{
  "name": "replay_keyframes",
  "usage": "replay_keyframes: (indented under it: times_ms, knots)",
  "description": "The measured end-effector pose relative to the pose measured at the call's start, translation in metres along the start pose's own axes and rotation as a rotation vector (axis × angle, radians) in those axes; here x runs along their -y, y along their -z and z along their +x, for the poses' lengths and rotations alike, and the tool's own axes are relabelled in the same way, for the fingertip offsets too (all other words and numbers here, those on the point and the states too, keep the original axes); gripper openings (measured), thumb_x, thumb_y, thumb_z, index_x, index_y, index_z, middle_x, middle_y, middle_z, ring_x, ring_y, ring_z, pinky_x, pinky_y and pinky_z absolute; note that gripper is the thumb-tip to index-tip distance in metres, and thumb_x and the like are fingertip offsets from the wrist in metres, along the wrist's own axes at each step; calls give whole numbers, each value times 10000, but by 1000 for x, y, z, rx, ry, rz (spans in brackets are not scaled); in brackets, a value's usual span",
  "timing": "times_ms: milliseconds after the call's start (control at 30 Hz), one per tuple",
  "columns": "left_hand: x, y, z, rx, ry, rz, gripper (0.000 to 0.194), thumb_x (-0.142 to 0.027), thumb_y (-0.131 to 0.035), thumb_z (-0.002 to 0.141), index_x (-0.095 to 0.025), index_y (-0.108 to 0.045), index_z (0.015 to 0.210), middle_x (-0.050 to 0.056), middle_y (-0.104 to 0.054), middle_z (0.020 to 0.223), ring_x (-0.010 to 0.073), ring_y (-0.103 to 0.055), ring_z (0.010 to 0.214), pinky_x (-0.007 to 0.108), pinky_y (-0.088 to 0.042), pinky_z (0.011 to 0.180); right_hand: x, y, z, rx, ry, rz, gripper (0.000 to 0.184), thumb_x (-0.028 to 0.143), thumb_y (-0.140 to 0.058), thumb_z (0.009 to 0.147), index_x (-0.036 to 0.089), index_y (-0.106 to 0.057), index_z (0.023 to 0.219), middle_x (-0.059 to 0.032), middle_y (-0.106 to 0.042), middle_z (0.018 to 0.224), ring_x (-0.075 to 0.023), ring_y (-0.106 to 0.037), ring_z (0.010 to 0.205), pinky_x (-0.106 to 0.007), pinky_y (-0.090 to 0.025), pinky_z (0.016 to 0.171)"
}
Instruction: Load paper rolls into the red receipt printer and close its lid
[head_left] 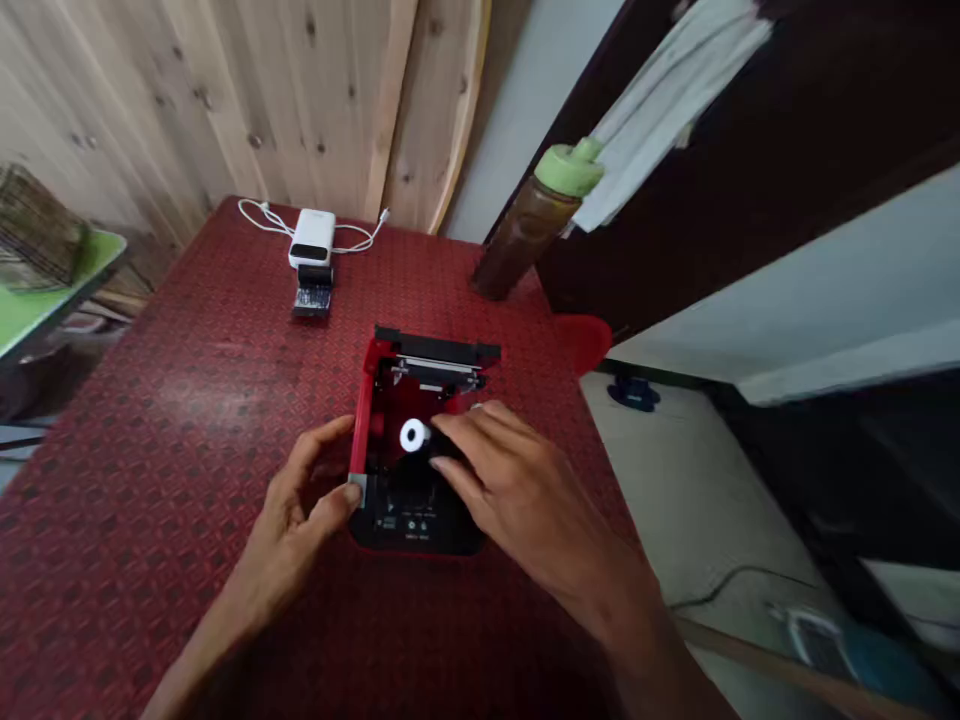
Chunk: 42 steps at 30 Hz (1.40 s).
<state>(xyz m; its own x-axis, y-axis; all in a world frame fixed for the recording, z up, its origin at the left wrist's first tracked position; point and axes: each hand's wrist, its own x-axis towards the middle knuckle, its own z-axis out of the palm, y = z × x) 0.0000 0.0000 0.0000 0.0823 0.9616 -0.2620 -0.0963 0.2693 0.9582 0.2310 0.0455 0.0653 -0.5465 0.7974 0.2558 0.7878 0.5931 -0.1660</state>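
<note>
A red and black printer (416,537) lies on the table with its lid raised at the far side, showing the bay inside. Over that bay, my right hand (517,480) pinches a small roll (413,435) between thumb and fingers; its round white end with a dark hole faces left. The far end of the roll is hidden by my fingers. At the printer's left side rests my left hand (304,510), fingers apart, its thumb on the grey front corner and a fingertip near the red side wall.
A white power bank (313,232) with a white cable and a small dark item (313,292) sit at the table's back left. A brown bottle (517,235) with a green lid stands at the back right. The red patterned table (187,480) ends along the right.
</note>
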Motion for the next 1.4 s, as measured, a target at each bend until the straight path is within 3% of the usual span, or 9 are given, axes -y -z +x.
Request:
replay_keyframes:
  times_ms: [133,333,467,667,833,1000,1067,1200,1400]
  knots:
    - [-1,0,1,-14,3,-4,700,-544,-782,984,-223,-628,1586,173,-699,1605,428,-673,1461,592,-534,1220,10,-8,21,119,14,-71,166,20,-814,984,171,-796,1051,-83,-851,1007,-296,-796,979,-436,-639,844]
    - [-4,0,0,-13,-1,-27,667,-559,-792,978,-254,-673,1559,167,-744,1550,420,-732,1370,595,-579,1172,15,-13,23,177,-33,-84,183,4,-789,963,161,-795,1056,-91,-842,1007,-327,-785,1107,-485,-644,1012]
    - [-5,-1,-1,-9,6,-19,678,-572,-799,978,-250,-676,1561,170,-761,1519,420,-742,1345,590,-586,1163,19,-18,25,214,-33,-151,173,0,-745,974,145,-811,1041,-107,-844,973,-316,-792,1049,-455,-663,965]
    - [-4,-1,0,2,13,-21,682,-596,-792,992,-259,-662,1570,167,-748,1542,419,-722,1375,590,-575,1177,24,-15,36,329,-3,-227,342,-93,-647,965,98,-841,1172,-158,-883,1100,-319,-818,1110,-428,-681,952]
    - [-4,0,-2,-6,26,-30,658,-578,-787,1008,-273,-659,1576,160,-751,1532,422,-716,1387,593,-574,1176,23,-9,58,541,-115,-166,327,-66,-613,1026,134,-856,1117,-159,-892,1113,-311,-851,1093,-383,-667,842]
    - [0,0,-1,1,34,-51,667,-581,-804,1007,-284,-653,1585,148,-749,1538,419,-720,1388,579,-582,1172,20,-13,64,639,-182,-102,326,-10,-566,1089,133,-849,1166,-167,-883,1115,-317,-867,1081,-411,-689,902]
    - [3,1,-1,-1,28,-61,648,-577,-801,1021,-300,-651,1588,135,-744,1552,409,-713,1412,566,-572,1191,15,-14,55,591,-183,-46,350,-28,-574,1076,100,-832,1276,-181,-878,1199,-329,-851,1170,-460,-689,1035]
    - [5,2,-2,-13,12,-41,648,-571,-803,1025,-296,-656,1594,140,-748,1548,418,-703,1428,579,-563,1205,2,-11,25,318,-128,182,512,-59,-571,1061,158,-763,1484,-147,-823,1457,-276,-782,1362,-466,-630,1221]
    - [-3,1,-1,3,29,-15,684,-598,-793,1006,-276,-656,1594,153,-765,1507,441,-706,1404,614,-567,1190,-8,-2,9,281,49,416,471,-91,-610,1024,230,-857,1265,-67,-875,1316,-228,-781,1307,-417,-654,1167]
